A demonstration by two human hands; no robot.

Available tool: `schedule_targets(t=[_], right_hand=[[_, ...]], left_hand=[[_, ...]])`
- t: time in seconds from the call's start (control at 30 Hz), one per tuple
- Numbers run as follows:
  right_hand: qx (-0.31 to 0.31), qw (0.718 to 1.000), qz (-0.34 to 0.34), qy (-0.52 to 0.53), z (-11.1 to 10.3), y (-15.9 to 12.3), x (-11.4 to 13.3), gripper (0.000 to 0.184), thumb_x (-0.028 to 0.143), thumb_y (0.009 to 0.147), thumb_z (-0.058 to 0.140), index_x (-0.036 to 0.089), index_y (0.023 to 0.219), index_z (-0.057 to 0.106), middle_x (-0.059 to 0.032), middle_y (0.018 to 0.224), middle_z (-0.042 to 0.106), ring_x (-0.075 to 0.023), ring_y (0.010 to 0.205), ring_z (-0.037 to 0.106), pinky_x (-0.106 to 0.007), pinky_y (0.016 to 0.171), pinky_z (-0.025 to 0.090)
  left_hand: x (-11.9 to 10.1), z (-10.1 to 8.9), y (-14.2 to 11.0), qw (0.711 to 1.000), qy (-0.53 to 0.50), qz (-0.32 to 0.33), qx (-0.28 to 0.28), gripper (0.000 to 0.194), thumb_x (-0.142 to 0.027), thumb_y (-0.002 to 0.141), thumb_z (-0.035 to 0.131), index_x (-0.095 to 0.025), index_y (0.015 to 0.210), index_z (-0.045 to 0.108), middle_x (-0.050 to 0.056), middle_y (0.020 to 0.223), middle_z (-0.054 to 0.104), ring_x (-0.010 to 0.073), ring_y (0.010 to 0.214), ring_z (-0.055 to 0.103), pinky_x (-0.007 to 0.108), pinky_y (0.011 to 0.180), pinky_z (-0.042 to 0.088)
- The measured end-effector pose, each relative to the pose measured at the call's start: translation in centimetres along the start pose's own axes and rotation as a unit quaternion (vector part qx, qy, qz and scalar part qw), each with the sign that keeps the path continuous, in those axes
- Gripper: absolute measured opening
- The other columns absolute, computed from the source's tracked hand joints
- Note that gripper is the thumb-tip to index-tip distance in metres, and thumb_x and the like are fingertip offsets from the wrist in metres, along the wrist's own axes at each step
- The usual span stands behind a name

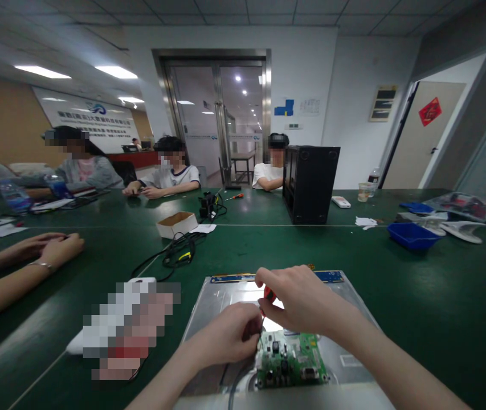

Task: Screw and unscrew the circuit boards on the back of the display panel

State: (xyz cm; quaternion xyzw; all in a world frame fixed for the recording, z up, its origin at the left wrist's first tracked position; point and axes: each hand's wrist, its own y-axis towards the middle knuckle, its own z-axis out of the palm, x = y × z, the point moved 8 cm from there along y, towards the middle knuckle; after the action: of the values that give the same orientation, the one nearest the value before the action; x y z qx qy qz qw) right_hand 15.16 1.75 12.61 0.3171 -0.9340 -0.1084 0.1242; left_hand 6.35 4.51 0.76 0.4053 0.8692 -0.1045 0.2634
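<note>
My right hand point(298, 296) is closed around a red and black screwdriver point(269, 294), its thin shaft pointing down. Close beside the shaft, my left hand point(236, 330) has its fingers curled at the upper left corner of a green circuit board point(289, 359); whatever they pinch is hidden. The board lies on a silvery metal display panel point(354, 319), which has a blue strip board point(330, 277) along its far edge. A dark cable point(235, 384) runs across the panel near my left wrist. The screwdriver's tip is hidden by my fingers.
Left of the panel lies a blurred white and pink object point(127, 324). Beyond are black cables point(178, 250), an open small box point(177, 224), a black computer case point(311, 185) and a blue tray point(413, 235). A co-worker's hands point(58, 250) rest at left; several people sit around the table.
</note>
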Motion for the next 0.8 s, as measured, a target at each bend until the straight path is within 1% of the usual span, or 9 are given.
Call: schedule_targets(t=[0.07,0.1,0.2,0.27,0.33,0.47,0.6,0.7,0.8], right_hand=[[0.001,1.0,-0.02,0.018,-0.2,-0.1,0.3,0.02,0.02,0.079,0.056,0.02,0.098,0.054,-0.002,0.086,0.07,-0.0146,0.067,0.06,-0.026,0.053,0.024],[0.001,0.999,-0.031,0.024,-0.3,-0.1,0.4,0.021,0.021,0.078,0.057,0.02,0.099,0.053,-0.002,0.087,0.07,-0.0148,0.068,0.06,-0.026,0.053,0.024],[0.003,0.999,-0.036,0.022,-0.4,-0.1,0.4,0.015,0.03,0.084,0.058,0.021,0.095,0.054,-0.0005,0.085,0.071,-0.0156,0.068,0.061,-0.027,0.053,0.024],[0.005,1.0,-0.026,0.009,-0.3,0.0,0.1,0.015,0.036,0.088,0.057,0.022,0.095,0.055,-0.0005,0.084,0.072,-0.0163,0.068,0.062,-0.027,0.053,0.023],[0.007,1.0,-0.02,-0.004,-0.1,0.1,0.0,0.014,0.033,0.089,0.055,0.021,0.098,0.056,-0.0014,0.084,0.072,-0.0167,0.069,0.063,-0.027,0.053,0.022],[0.008,1.0,-0.03,-0.002,-0.1,0.1,0.3,0.019,0.023,0.085,0.053,0.02,0.103,0.054,-0.0024,0.086,0.072,-0.0152,0.067,0.061,-0.027,0.053,0.023],[0.006,0.999,-0.044,0.006,-0.3,0.1,0.6,0.022,0.021,0.081,0.053,0.019,0.102,0.054,-0.0024,0.089,0.07,-0.014,0.067,0.059,-0.027,0.053,0.024],[0.009,0.999,-0.05,0.009,-0.2,0.1,0.6,0.017,0.029,0.086,0.056,0.02,0.101,0.055,-0.0013,0.089,0.072,-0.0141,0.068,0.06,-0.027,0.053,0.022],[0.009,0.999,-0.047,-0.003,-0.2,0.2,0.3,0.017,0.037,0.091,0.055,0.021,0.099,0.056,-0.0007,0.089,0.073,-0.0141,0.068,0.061,-0.027,0.053,0.021]], left_hand=[[-0.1,0.0,0.0,1.0,-0.006,0.002,0.0,0.009,-0.012,0.073,0.051,-0.017,0.079,0.057,-0.002,0.068,0.056,0.0129,0.059,0.045,0.024,0.051,0.028],[-0.1,-0.1,-0.1,1.0,-0.009,0.004,-0.002,0.008,-0.013,0.074,0.051,-0.017,0.078,0.056,-0.002,0.068,0.056,0.013,0.059,0.045,0.024,0.051,0.028],[-0.6,-0.3,-0.1,1.0,-0.016,0.01,-0.002,0.009,-0.012,0.075,0.049,-0.017,0.08,0.054,-0.002,0.068,0.055,0.0125,0.057,0.045,0.024,0.05,0.028],[-0.7,-0.3,-0.2,1.0,-0.011,0.011,0.003,0.011,-0.012,0.075,0.048,-0.017,0.081,0.054,-0.002,0.068,0.053,0.0122,0.057,0.044,0.024,0.05,0.027],[-0.7,-0.3,-0.2,1.0,-0.003,0.01,0.002,0.011,-0.012,0.074,0.048,-0.017,0.081,0.054,-0.002,0.069,0.054,0.0126,0.058,0.045,0.024,0.05,0.028],[-0.6,-0.4,-0.2,1.0,-0.005,0.022,-0.008,0.011,-0.012,0.075,0.049,-0.017,0.084,0.053,-0.001,0.073,0.057,0.0137,0.061,0.047,0.024,0.053,0.031],[-0.7,-0.3,-0.2,0.999,-0.01,0.033,-0.008,0.009,-0.012,0.077,0.048,-0.017,0.082,0.052,0.0,0.075,0.059,0.014,0.062,0.049,0.025,0.053,0.031],[-1.1,-0.6,-0.3,0.999,0.002,0.041,-0.02,0.009,-0.012,0.077,0.046,-0.017,0.083,0.052,0.0,0.076,0.058,0.014,0.062,0.049,0.025,0.054,0.032],[-1.3,-0.7,-0.4,0.999,0.016,0.04,-0.027,0.012,-0.011,0.077,0.045,-0.017,0.085,0.052,0.0,0.074,0.057,0.0137,0.061,0.047,0.025,0.055,0.032]])
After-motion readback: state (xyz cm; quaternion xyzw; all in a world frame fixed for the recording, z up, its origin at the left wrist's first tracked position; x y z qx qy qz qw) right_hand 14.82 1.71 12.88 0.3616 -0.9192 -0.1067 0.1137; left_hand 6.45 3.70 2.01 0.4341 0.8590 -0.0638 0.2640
